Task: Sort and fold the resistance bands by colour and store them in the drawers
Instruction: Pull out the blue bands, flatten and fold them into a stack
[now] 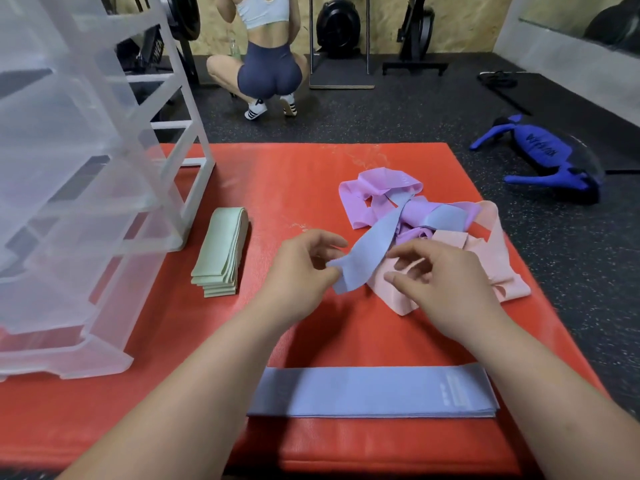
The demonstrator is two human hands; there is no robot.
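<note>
A tangle of purple bands (377, 192), pink bands (491, 258) and a blue-grey band (367, 254) lies on the red mat (284, 188). My left hand (304, 268) pinches the near end of that blue-grey band between thumb and fingers. Just right of it, my right hand (440, 282) hovers over the pink bands with loosely curled fingers, holding nothing that I can see. A flat stack of folded blue-grey bands (374, 393) lies near me. Folded green bands (221, 251) are stacked at the left, beside the clear plastic drawer unit (79, 188).
The drawer unit stands on the mat's left side with several drawers pulled out. Beyond the mat a person (266, 53) squats on the dark gym floor with their back to me. A blue weighted bag (547, 154) lies at the right. Gym machines line the back wall.
</note>
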